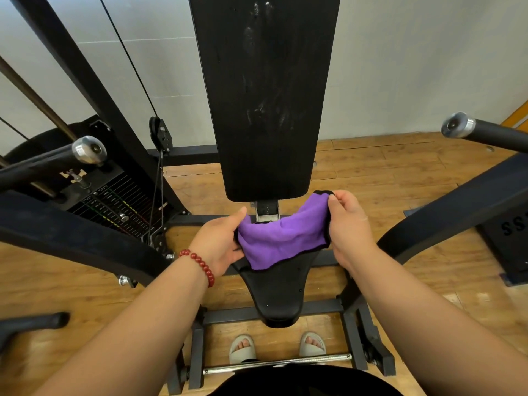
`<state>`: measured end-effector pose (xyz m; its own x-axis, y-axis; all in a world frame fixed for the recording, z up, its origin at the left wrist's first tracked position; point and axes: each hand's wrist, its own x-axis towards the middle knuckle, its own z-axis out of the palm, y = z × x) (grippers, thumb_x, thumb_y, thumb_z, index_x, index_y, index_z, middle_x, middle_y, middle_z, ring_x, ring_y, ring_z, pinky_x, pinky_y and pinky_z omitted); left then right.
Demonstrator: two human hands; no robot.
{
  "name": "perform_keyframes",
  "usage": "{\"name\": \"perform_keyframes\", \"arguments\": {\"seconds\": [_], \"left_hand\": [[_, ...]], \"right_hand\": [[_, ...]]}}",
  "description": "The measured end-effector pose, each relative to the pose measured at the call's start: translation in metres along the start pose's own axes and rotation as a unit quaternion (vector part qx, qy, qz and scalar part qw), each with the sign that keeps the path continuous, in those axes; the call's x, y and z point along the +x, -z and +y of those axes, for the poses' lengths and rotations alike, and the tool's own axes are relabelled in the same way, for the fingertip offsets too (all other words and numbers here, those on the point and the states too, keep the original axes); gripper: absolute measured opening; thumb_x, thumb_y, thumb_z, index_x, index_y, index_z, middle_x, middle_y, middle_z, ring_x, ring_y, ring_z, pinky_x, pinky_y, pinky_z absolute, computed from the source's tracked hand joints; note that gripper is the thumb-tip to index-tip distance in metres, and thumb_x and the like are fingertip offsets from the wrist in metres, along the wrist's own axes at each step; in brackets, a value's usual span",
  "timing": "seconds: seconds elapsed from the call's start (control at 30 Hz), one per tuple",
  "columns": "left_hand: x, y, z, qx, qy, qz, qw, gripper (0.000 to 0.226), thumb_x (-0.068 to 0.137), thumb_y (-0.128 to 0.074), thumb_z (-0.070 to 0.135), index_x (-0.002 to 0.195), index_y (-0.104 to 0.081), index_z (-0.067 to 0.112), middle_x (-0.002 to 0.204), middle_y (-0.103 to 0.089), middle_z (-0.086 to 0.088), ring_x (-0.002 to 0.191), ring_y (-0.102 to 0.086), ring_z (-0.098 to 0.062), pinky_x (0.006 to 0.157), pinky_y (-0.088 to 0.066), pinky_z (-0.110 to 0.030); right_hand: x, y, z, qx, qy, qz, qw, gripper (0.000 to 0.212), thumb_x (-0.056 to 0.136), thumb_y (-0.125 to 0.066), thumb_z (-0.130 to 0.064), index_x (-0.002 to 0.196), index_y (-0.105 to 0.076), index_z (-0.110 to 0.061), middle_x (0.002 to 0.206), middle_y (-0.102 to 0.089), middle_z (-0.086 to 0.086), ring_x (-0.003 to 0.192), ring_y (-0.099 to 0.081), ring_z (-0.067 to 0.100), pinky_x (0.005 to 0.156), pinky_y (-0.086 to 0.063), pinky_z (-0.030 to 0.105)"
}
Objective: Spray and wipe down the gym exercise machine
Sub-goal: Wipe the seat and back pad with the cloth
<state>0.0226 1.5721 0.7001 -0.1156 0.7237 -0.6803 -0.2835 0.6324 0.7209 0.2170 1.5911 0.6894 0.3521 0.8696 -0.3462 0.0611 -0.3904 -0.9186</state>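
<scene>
A purple cloth [283, 238] with a black edge hangs stretched between my two hands, just above the back of the black seat pad [278, 292]. My left hand [220, 244] grips its left end. My right hand [347, 224] pinches its upper right corner. Straight ahead rises the tall black back pad [265, 95], streaked with wet smears. No spray bottle is in view.
Padded arm handles with metal end caps jut in at left [85, 151] and right [460, 125]. The weight stack [114, 207] and cable pulley [160, 135] stand at left. My sandalled feet [275, 347] are on the wooden floor inside the machine's base frame [274, 311].
</scene>
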Motion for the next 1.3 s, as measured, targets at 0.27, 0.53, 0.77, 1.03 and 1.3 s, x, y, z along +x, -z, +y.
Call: {"name": "perform_keyframes", "arguments": {"seconds": [0.27,0.53,0.77,1.03,1.3], "left_hand": [[0.008,0.007,0.000,0.059,-0.066,0.029,0.996,0.021,0.102,-0.044,0.031,0.117,-0.059,0.028,0.121,-0.063,-0.002,0.108,-0.064,-0.025,0.085,-0.058,-0.045],[0.019,0.025,0.011,0.334,-0.091,-0.027,0.938,0.109,0.074,-0.082,0.028,0.155,-0.008,0.031,0.154,-0.035,-0.003,0.134,-0.044,-0.029,0.103,-0.046,-0.049],[0.024,0.026,0.009,0.487,-0.177,0.024,0.855,0.012,0.092,-0.064,0.025,0.101,-0.069,0.021,0.150,-0.036,-0.004,0.129,-0.042,-0.021,0.102,-0.040,-0.034],[0.026,0.025,0.012,0.410,-0.205,-0.141,0.877,0.044,0.090,-0.066,0.025,0.129,-0.046,0.031,0.148,-0.041,0.011,0.139,-0.034,-0.014,0.110,-0.030,-0.033],[0.026,-0.003,0.012,0.360,-0.163,-0.207,0.895,0.037,0.079,-0.067,0.047,0.106,-0.070,0.023,0.108,-0.070,0.002,0.103,-0.064,-0.012,0.098,-0.051,-0.034]], "right_hand": [[0.006,0.011,0.007,0.051,-0.070,-0.009,0.996,0.015,0.100,-0.048,-0.016,0.103,-0.060,-0.025,0.108,-0.064,0.006,0.103,-0.062,0.022,0.089,-0.054,0.039],[0.009,0.023,-0.006,-0.086,0.043,-0.127,0.987,0.043,0.094,-0.059,-0.008,0.133,-0.058,-0.027,0.122,-0.055,-0.013,0.119,-0.052,0.008,0.103,-0.047,0.032],[0.011,0.014,-0.017,-0.256,0.178,-0.119,0.943,0.004,0.094,-0.061,-0.023,0.096,-0.064,-0.025,0.113,-0.053,-0.015,0.105,-0.050,0.004,0.079,-0.036,0.009],[0.009,-0.007,-0.041,-0.216,0.208,-0.292,0.908,0.014,0.100,-0.051,-0.023,0.096,-0.058,-0.035,0.094,-0.058,-0.019,0.092,-0.057,-0.003,0.074,-0.044,0.015],[0.026,-0.016,-0.057,-0.189,0.224,-0.230,0.928,0.015,0.094,-0.062,-0.023,0.105,-0.062,-0.034,0.096,-0.062,-0.016,0.090,-0.060,0.000,0.073,-0.051,0.013]]}}
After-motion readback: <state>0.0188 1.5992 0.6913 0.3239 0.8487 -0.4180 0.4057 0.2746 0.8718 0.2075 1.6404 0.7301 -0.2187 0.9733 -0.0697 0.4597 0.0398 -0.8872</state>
